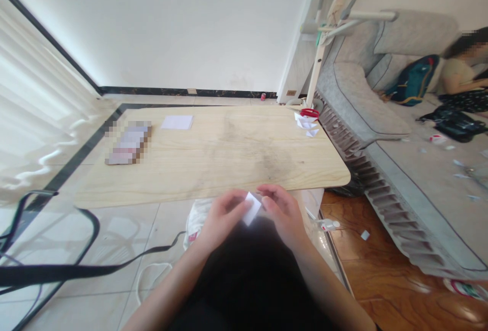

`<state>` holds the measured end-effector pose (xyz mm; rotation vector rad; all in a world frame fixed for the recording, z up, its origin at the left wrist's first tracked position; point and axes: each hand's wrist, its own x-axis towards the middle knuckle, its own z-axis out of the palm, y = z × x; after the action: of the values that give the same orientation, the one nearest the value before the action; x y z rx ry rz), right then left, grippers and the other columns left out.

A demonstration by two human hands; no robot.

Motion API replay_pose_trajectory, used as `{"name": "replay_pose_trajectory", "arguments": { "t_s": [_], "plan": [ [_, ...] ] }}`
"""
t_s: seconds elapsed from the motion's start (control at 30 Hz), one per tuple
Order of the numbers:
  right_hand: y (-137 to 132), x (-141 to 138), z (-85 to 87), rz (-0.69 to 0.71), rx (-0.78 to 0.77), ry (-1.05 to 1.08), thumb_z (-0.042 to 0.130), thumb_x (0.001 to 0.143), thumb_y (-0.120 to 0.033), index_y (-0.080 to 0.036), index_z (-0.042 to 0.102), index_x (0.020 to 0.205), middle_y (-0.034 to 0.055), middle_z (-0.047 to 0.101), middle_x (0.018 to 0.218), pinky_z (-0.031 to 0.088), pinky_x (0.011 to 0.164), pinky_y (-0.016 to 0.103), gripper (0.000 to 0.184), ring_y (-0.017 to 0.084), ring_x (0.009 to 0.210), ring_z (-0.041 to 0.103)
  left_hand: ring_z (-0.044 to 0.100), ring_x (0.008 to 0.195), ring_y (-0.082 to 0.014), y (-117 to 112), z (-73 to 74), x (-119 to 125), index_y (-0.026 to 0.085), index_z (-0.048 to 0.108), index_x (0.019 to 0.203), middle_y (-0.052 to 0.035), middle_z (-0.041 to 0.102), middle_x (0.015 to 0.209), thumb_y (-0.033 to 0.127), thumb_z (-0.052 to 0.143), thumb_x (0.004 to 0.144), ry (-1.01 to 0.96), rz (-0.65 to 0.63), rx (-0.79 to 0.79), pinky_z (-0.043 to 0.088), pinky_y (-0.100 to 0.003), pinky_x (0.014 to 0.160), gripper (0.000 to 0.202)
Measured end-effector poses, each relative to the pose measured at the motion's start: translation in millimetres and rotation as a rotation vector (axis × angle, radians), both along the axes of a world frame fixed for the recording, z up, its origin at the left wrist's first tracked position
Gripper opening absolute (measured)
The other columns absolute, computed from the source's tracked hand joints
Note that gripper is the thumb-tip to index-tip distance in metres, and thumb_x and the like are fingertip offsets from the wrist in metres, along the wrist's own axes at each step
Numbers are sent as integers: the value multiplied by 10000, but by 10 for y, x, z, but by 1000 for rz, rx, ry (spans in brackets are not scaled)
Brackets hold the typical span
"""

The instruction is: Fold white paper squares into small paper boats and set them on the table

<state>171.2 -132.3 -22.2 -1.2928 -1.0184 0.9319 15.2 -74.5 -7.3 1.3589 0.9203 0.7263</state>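
Observation:
A small piece of folded white paper (251, 210) is held in front of my body, by the table's near edge. My left hand (227, 214) pinches it from the left, the thumb lying over its face and the fingers behind. My right hand (281, 211) is at the paper's right corner, its fingers bent and a gap showing between thumb and forefinger. The thumb tip seems to meet that corner, though contact is hard to make out. On the table's far right lie several folded white paper pieces (306, 124), with red-handled scissors (309, 113) over them.
The wooden table (213, 163) bears a stack of white paper (177, 122) and a blurred-out object (128, 143) on its left. To the right is a grey sofa (427, 183) with a backpack (415, 81) and a seated person (459, 74). A black strap (114, 269) crosses the lower left.

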Motion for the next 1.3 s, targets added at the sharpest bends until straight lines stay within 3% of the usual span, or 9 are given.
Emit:
{"name": "replay_pose_trajectory", "arguments": {
  "t_s": [0.17,0.43,0.63,0.83,1.0,1.3],
  "plan": [
    [0,-28,0,23,-17,6,724,790,-303,-223,691,1016,28,690,858,515,716,322,242,193,772,631,672,821,-200,-6,-27,-6,152,693,902,-57,738,867,365,648,853,-34,59,68,518,-290,745,223],
    [16,-68,84,-55,-17,-39,702,780,-287,-201,710,885,36,701,778,515,707,334,135,206,739,646,656,750,-183,-16,-115,32,165,658,845,-36,715,800,331,711,787,-66,132,93,511,-276,685,184],
    [3,-61,91,-74,12,-81,680,810,-287,-206,721,836,31,709,773,510,676,307,94,195,728,644,662,773,-190,-26,-103,34,166,667,858,-38,717,811,322,716,785,-21,123,126,522,-290,720,180],
    [7,-53,124,-88,49,-184,656,842,-267,-209,722,814,29,706,756,503,666,306,93,189,708,637,666,923,-218,-5,-99,-15,201,728,999,-54,741,983,340,655,847,32,113,231,510,-309,838,219],
    [0,-60,160,-65,106,-262,649,846,-239,-220,728,800,28,712,749,507,669,312,94,194,719,644,669,892,-213,-18,-47,-16,206,742,954,-46,743,934,337,635,877,27,51,247,512,-294,809,186],
    [-9,-59,110,-67,124,-244,666,842,-222,-228,736,815,26,716,763,511,680,315,75,197,733,648,669,863,-194,-40,-30,-29,218,753,906,-29,747,905,299,627,893,25,49,273,506,-275,797,151]
  ]
}}
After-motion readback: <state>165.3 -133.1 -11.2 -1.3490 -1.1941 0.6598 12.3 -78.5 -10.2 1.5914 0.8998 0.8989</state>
